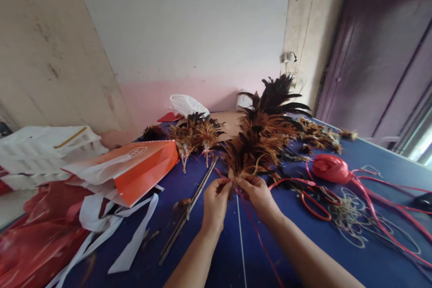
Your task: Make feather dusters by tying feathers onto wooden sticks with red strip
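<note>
Low in the middle of the head view, my left hand [216, 200] and my right hand [259, 195] meet with fingertips pinched together. Both close on the lower end of a bundle of brown and black feathers [266, 135], which fans out away from me over the table. A thin pink plastic string [258, 227] trails from the pinched spot toward me. The fingers hide exactly how the string lies around the bundle's base. Two smaller feather bundles with bare sticks, a left one [185, 141] and a right one [207, 137], lie beyond my left hand.
The blue table [189, 243] bears thin sticks [189, 211], an orange paper bag [145, 171] and a red plastic bag [43, 229] at left. To the right are a pink string roll [330, 168], red-handled scissors [315, 207], tangled thread [353, 216] and loose feathers [319, 135].
</note>
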Motion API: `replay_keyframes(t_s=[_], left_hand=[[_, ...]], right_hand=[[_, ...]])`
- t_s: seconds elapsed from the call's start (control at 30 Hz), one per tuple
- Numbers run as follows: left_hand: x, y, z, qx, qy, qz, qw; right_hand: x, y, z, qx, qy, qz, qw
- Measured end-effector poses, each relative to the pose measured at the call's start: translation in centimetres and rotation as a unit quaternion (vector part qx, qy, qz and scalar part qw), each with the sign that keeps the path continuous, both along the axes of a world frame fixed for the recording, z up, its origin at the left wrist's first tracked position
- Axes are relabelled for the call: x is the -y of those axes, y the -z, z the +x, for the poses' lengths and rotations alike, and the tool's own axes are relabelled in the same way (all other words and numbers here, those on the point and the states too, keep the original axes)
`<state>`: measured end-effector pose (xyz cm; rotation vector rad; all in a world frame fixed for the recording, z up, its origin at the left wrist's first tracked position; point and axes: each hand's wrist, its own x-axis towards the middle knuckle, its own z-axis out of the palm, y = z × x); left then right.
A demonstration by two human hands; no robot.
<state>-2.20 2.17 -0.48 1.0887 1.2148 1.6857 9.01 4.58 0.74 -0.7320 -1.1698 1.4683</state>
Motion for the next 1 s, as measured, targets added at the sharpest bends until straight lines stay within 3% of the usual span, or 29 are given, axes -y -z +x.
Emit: replay_keyframes(t_s=[0.13, 0.3, 0.47, 0.63, 0.73, 1.0], left_hand=[[0.1, -0.6, -0.3, 0.119, 0.117, -0.043, 0.985], [0.4, -0.9, -0.5, 0.113, 0.230, -0.051, 0.965], [0.3, -0.5, -0.4, 0.081, 0.161, -0.016, 0.984], [-0.2, -0.2, -0.9, 0.087, 0.100, -0.002, 0.991], [-0.5, -0.2, -1.1, 0.111, 0.068, -0.010, 0.991], [-0.3, -0.6, -1.0, 0.159, 0.059, -0.003, 0.985]], right_hand=[[0.0, -0.3, 0.7, 0.032, -0.015, 0.033, 0.999], [0.1, -0.6, 1.2, 0.073, -0.046, 0.061, 0.994], [0.7, -0.4, 0.4, 0.077, -0.012, 0.013, 0.997], [1.0, -0.7, 0.5, 0.157, -0.076, -0.018, 0.984], [0.7, -0.9, 0.9, 0.172, -0.032, -0.006, 0.985], [0.6, -0.8, 0.6, 0.124, 0.012, -0.036, 0.992]])
